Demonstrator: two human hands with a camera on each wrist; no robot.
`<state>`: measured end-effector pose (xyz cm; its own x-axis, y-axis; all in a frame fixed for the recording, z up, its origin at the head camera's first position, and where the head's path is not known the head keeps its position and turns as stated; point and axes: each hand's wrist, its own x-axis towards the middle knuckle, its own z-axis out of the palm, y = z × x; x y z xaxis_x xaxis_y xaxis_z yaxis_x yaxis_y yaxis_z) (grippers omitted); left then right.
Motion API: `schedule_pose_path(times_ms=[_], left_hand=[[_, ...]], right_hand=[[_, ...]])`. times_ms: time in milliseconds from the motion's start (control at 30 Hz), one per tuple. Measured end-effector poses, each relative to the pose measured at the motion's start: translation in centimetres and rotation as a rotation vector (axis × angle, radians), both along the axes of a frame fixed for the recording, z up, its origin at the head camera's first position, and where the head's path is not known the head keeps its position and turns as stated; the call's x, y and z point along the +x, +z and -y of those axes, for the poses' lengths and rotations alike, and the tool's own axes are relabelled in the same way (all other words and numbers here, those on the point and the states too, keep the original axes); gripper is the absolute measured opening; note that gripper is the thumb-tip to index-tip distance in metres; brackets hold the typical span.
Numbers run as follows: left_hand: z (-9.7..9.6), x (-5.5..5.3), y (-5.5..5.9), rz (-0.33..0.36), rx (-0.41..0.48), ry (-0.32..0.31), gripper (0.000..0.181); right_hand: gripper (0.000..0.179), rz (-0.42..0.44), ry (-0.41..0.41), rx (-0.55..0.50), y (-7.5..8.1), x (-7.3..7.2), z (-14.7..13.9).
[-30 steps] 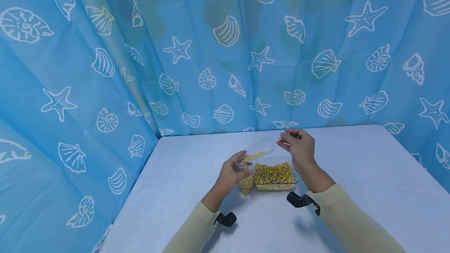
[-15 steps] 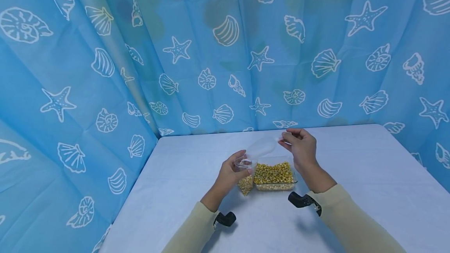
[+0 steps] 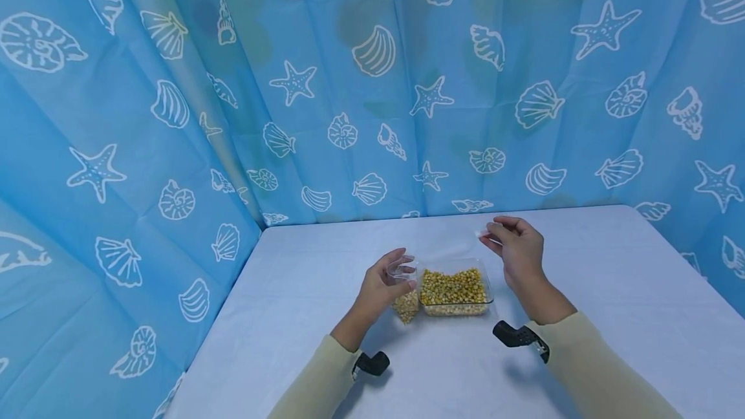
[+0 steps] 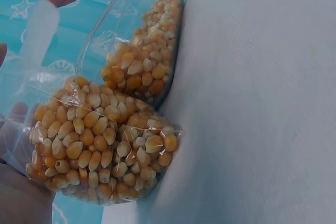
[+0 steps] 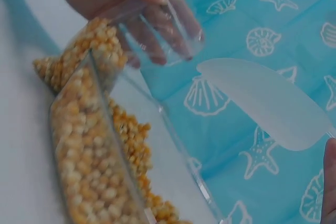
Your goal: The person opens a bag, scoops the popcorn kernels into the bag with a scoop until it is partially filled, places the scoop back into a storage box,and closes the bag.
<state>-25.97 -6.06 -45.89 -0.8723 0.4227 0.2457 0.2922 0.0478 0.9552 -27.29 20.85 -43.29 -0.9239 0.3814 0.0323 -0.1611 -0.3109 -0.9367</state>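
Observation:
My left hand (image 3: 377, 286) holds a clear plastic bag (image 4: 100, 140) by its upper part, fingers and thumb around the gaping mouth. Yellow corn kernels (image 4: 79, 129) fill the bag's lower part, which hangs close beside a clear rectangular container (image 3: 456, 304). More corn kernels (image 3: 454, 286) lie in that container, dipping lower at the back. Up and to the right, my right hand (image 3: 520, 251) pinches the handle end of a translucent white scoop (image 5: 268, 103). The scoop's bowl carries no kernels and is tilted, apart from the bag's mouth.
A white cloth covers the table (image 3: 302, 315). Behind it and on the left hangs a blue curtain (image 3: 326, 83) with white shells and starfish. Each wrist wears a small black camera (image 3: 372, 363) over a pale sleeve.
Kernels that lay in the scoop at the bag's mouth have slid out of it. My right hand has drawn the scoop away to the right. The left hand and bag stay nearly still.

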Motion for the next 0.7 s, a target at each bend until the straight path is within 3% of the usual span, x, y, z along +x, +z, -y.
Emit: schedule_pose_path(times_ms=[333,533,700], left_hand=[[0.3,0.0,-0.1,-0.015,-0.021,0.006,0.064],[0.2,0.0,-0.1,-0.014,-0.028,0.017,0.063],[0.1,-1.0,-1.7,-0.013,-0.027,0.038,0.065]], right_hand=[[0.019,-0.013,0.021,0.085,-3.2,0.4,-0.6],[0.022,0.018,0.033,0.181,-4.3,0.5,-0.5],[0.019,0.062,0.046,0.247,-4.7,0.5,-0.3]])
